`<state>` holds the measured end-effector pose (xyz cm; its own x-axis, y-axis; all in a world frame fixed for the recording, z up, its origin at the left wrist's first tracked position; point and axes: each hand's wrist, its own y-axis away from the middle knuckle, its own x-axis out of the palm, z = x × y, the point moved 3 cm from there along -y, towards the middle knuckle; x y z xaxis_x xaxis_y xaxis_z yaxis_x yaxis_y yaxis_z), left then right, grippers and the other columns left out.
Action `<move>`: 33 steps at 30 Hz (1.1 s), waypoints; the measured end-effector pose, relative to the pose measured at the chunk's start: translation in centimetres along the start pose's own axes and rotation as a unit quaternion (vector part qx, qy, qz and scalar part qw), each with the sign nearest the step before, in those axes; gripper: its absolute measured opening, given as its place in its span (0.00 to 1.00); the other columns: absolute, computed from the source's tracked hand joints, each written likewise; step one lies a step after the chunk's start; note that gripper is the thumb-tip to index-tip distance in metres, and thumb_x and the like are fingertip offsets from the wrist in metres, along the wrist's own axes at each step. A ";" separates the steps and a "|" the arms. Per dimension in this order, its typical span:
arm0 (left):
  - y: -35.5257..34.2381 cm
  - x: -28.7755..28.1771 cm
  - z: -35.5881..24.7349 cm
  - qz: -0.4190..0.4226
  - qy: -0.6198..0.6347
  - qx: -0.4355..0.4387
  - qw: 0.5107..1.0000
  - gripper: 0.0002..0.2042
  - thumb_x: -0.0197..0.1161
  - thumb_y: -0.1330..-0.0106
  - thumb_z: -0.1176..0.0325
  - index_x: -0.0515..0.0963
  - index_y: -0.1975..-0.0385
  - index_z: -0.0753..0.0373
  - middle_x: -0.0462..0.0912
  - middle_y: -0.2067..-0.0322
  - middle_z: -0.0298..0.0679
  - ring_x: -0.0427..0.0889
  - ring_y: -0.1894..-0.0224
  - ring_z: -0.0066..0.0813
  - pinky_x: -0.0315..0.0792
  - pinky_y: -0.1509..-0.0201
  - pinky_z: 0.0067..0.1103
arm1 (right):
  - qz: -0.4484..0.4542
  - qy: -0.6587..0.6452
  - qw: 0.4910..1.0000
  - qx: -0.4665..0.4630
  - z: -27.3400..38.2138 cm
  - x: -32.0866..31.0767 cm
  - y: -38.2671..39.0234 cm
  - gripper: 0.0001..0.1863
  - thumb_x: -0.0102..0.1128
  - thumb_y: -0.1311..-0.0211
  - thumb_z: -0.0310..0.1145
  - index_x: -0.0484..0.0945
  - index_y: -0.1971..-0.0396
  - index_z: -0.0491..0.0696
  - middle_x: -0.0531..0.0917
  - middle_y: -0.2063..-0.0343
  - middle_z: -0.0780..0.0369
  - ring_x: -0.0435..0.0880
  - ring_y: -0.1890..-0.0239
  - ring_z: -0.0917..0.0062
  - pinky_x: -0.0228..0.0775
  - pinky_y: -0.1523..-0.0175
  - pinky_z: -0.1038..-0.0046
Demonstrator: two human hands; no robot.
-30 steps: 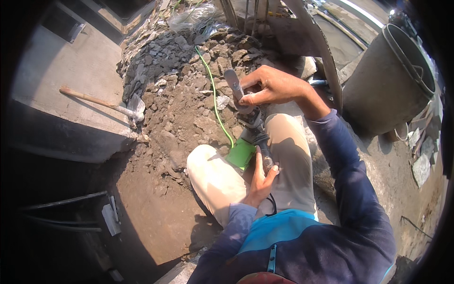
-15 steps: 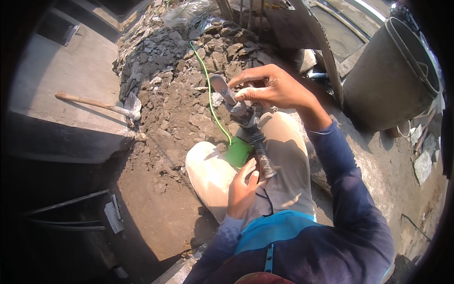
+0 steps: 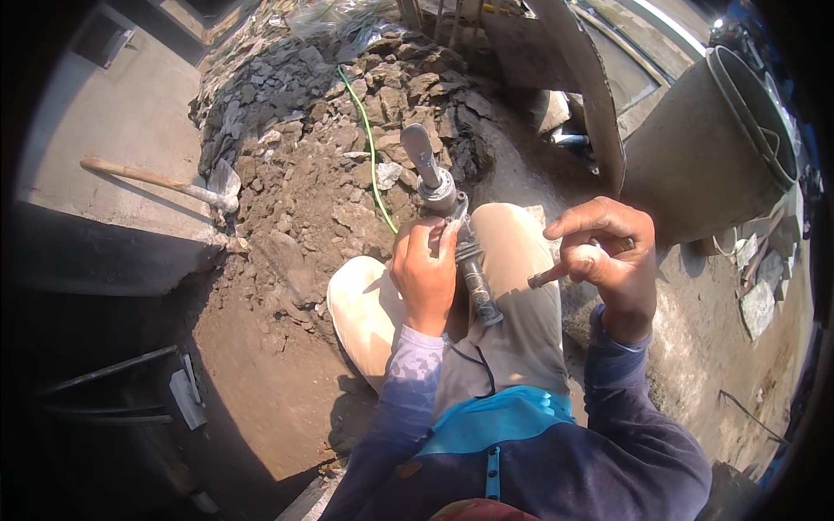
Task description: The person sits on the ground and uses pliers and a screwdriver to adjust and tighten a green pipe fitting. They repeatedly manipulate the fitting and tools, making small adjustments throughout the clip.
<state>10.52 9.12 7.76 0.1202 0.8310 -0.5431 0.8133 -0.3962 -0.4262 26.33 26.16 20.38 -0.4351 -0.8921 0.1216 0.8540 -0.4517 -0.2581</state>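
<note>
A power hammer lies across my lap with its wide flat chisel [image 3: 420, 152] pointing away from me. Its dusty grey collar [image 3: 440, 189] sits behind the chisel, and a ribbed side handle [image 3: 480, 293] angles back over my right thigh. My left hand [image 3: 424, 276] is closed around the front of the tool just below the collar, hiding its green body. Off to the right, my right hand [image 3: 608, 252] is raised apart from the tool, its fingers curled. A small dark cylindrical piece [image 3: 539, 280] sticks out from its lower fingers; its exact kind is unclear.
Broken rubble [image 3: 382, 104] is heaped ahead, with a green cable [image 3: 367, 130] running across it to the tool. A wooden-handled hammer [image 3: 156, 178] rests at the left on a concrete ledge [image 3: 95, 130]. A large grey bucket [image 3: 695, 165] stands tilted at the right, beside a curved panel [image 3: 599, 104].
My right hand has moved from beside the chisel back and to the right, away from the tool. My left hand has moved forward from near the side handle onto the tool's front.
</note>
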 end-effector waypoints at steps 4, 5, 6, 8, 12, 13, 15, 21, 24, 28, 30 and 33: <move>0.2 0.6 -0.1 -0.035 -0.022 0.057 0.997 0.08 0.75 0.31 0.70 0.84 0.59 0.65 0.85 0.65 0.44 0.85 0.62 0.45 0.76 0.56 0.37 | -0.029 -0.004 0.997 0.077 -0.9 -0.2 0.8 0.15 0.82 0.42 0.24 0.90 0.56 0.37 0.90 0.62 0.59 0.87 0.66 0.82 0.78 0.64 0.80; 0.2 0.7 -0.4 -0.036 -0.040 0.071 0.996 0.08 0.74 0.31 0.71 0.84 0.59 0.65 0.85 0.65 0.44 0.85 0.62 0.46 0.76 0.56 0.37 | -0.023 0.003 0.997 0.074 -1.2 -0.3 0.8 0.14 0.82 0.42 0.24 0.90 0.56 0.38 0.90 0.62 0.59 0.87 0.66 0.82 0.78 0.63 0.80; 0.1 0.6 -0.5 -0.034 -0.043 0.071 0.996 0.07 0.74 0.31 0.72 0.84 0.59 0.65 0.85 0.64 0.44 0.85 0.61 0.46 0.76 0.56 0.37 | -0.017 0.010 0.997 0.070 -1.4 -0.4 0.8 0.14 0.81 0.42 0.24 0.90 0.57 0.38 0.90 0.62 0.60 0.87 0.66 0.83 0.78 0.63 0.79; 0.1 0.6 -0.8 -0.030 -0.049 0.069 0.996 0.07 0.73 0.31 0.73 0.84 0.58 0.66 0.85 0.64 0.44 0.85 0.61 0.46 0.76 0.56 0.37 | -0.002 0.027 0.997 0.069 -1.7 -0.5 0.9 0.13 0.81 0.41 0.24 0.90 0.57 0.39 0.90 0.62 0.61 0.86 0.66 0.83 0.78 0.62 0.79; 0.1 0.5 -0.7 -0.014 -0.062 0.061 0.996 0.08 0.72 0.30 0.72 0.83 0.55 0.66 0.84 0.63 0.46 0.85 0.60 0.46 0.76 0.55 0.37 | 0.022 0.047 0.996 0.069 -1.7 -0.8 1.1 0.12 0.80 0.38 0.26 0.90 0.57 0.40 0.90 0.63 0.63 0.86 0.66 0.85 0.75 0.63 0.80; 0.1 0.4 -0.6 -0.004 -0.065 0.052 0.997 0.09 0.72 0.29 0.71 0.83 0.54 0.66 0.84 0.63 0.45 0.85 0.59 0.45 0.76 0.54 0.36 | 0.026 0.047 0.996 0.066 -1.7 -0.7 1.0 0.11 0.79 0.37 0.27 0.90 0.57 0.41 0.90 0.63 0.64 0.86 0.66 0.86 0.74 0.64 0.81; 0.5 0.1 -1.0 0.003 -0.041 0.030 0.999 0.11 0.72 0.28 0.71 0.82 0.51 0.66 0.84 0.62 0.45 0.85 0.58 0.43 0.75 0.53 0.36 | -0.019 0.014 0.994 0.102 -1.9 -0.2 0.9 0.10 0.78 0.35 0.29 0.89 0.58 0.41 0.89 0.64 0.65 0.85 0.67 0.87 0.74 0.64 0.82; 3.7 0.0 -5.9 0.225 0.248 0.036 0.941 0.23 0.72 0.25 0.63 0.76 0.36 0.66 0.84 0.60 0.41 0.83 0.59 0.33 0.76 0.51 0.30 | -0.030 -0.089 0.989 0.113 -3.4 1.8 1.2 0.08 0.76 0.30 0.29 0.84 0.63 0.41 0.87 0.63 0.64 0.84 0.68 0.86 0.76 0.63 0.82; 6.8 0.8 -4.7 0.387 0.379 -0.112 0.833 0.25 0.68 0.21 0.59 0.74 0.33 0.68 0.83 0.63 0.39 0.81 0.61 0.27 0.76 0.53 0.26 | 0.064 -0.093 0.992 0.061 -3.9 2.0 0.5 0.20 0.63 0.20 0.45 0.86 0.53 0.40 0.86 0.54 0.57 0.86 0.62 0.79 0.79 0.58 0.75; 8.6 -0.1 -3.4 0.363 0.456 -0.224 0.781 0.19 0.61 0.16 0.55 0.78 0.41 0.66 0.79 0.70 0.34 0.77 0.67 0.21 0.75 0.59 0.23 | 0.063 -0.019 0.997 -0.047 -7.1 -0.2 -3.7 0.28 0.50 0.14 0.53 0.87 0.42 0.43 0.85 0.46 0.56 0.86 0.50 0.71 0.79 0.46 0.69; 9.3 -0.9 -2.6 0.365 0.493 -0.181 0.769 0.18 0.61 0.16 0.55 0.79 0.45 0.66 0.79 0.69 0.34 0.77 0.67 0.21 0.75 0.59 0.22 | 0.060 0.200 0.977 -0.054 -10.0 -0.6 -6.2 0.17 0.61 0.19 0.42 0.88 0.45 0.45 0.87 0.49 0.57 0.87 0.51 0.68 0.79 0.47 0.68; 9.9 -2.0 -2.4 0.367 0.488 -0.184 0.770 0.18 0.61 0.16 0.55 0.79 0.45 0.66 0.79 0.69 0.34 0.78 0.66 0.21 0.75 0.59 0.23 | 0.105 0.264 0.954 -0.093 -12.1 1.6 -6.7 0.12 0.70 0.28 0.27 0.89 0.48 0.46 0.87 0.55 0.58 0.88 0.53 0.68 0.82 0.49 0.67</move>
<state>19.69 4.48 6.37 0.8496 0.4034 0.3397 0.4058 -0.9115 0.0675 16.45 27.84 10.75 -0.3848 -0.8124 -0.4381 0.8943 -0.2108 -0.3948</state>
